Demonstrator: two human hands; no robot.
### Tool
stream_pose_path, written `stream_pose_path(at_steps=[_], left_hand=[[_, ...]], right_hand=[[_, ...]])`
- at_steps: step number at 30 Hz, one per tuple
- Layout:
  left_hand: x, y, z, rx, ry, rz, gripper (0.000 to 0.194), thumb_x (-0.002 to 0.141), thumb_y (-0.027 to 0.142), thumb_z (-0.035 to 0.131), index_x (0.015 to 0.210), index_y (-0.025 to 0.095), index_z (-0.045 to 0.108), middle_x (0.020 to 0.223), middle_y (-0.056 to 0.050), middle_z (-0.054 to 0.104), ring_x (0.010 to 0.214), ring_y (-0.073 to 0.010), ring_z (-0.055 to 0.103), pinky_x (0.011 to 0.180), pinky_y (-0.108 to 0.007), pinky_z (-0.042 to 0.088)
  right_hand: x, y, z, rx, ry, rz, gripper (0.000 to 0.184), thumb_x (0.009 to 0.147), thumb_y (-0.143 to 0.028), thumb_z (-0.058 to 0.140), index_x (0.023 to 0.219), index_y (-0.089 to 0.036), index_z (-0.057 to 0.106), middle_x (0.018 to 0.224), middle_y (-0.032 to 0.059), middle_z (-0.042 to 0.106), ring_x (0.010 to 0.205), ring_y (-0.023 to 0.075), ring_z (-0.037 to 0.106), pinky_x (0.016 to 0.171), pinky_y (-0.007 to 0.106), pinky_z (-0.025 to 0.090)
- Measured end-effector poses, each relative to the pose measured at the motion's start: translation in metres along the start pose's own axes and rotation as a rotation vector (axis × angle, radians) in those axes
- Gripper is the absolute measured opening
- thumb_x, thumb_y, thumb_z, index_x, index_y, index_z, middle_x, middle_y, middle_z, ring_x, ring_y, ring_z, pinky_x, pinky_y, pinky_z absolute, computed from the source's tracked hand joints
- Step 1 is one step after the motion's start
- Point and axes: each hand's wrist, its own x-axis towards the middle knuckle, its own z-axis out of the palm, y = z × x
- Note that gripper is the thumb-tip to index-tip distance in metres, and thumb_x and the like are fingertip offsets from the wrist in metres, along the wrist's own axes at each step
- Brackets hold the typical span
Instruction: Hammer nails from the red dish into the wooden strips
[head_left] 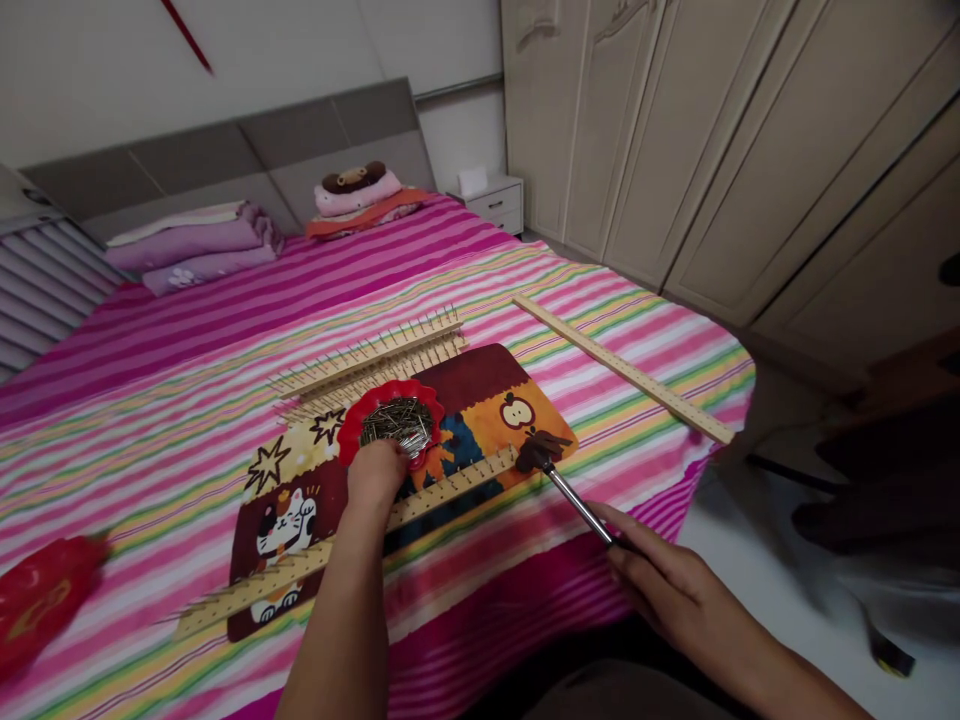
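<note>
Right hand (667, 580) clamped round the hammer (577, 500), its head at ten o'clock. Left hand (377, 470), well apart, dips into the red bowl (352, 432) of nails (401, 415); can't tell its grip. Mat (491, 372) underneath, nail-studded strip (450, 488) at six o'clock from the bowl, longer strip (622, 370) at two.
</note>
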Motion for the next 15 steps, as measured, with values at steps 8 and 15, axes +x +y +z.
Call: stream_pose_path(at_steps=[8,15], left_hand=[[0.008,-0.004,-0.005,-0.053,-0.053,0.094,0.011,0.066,0.024,0.056,0.056,0.022,0.062,0.055,-0.003,0.062,0.055,-0.0169,0.055,0.055,-0.026,0.036],[-0.010,-0.019,-0.018,-0.868,-0.004,0.053,0.025,0.060,0.042,0.066,0.064,0.017,0.063,0.057,0.002,0.059,0.055,-0.0107,0.050,0.056,-0.023,0.039]], right_hand=[[0.000,0.001,0.001,0.039,0.013,-0.023,0.049,0.087,-0.039,0.051,0.131,-0.018,0.058,0.056,-0.0044,0.043,0.047,0.0116,0.033,0.039,0.020,0.031],[0.001,0.005,0.002,0.047,0.021,-0.026,0.051,0.088,-0.038,0.051,0.135,-0.020,0.054,0.053,-0.0051,0.040,0.045,0.0111,0.031,0.037,0.019,0.027]])
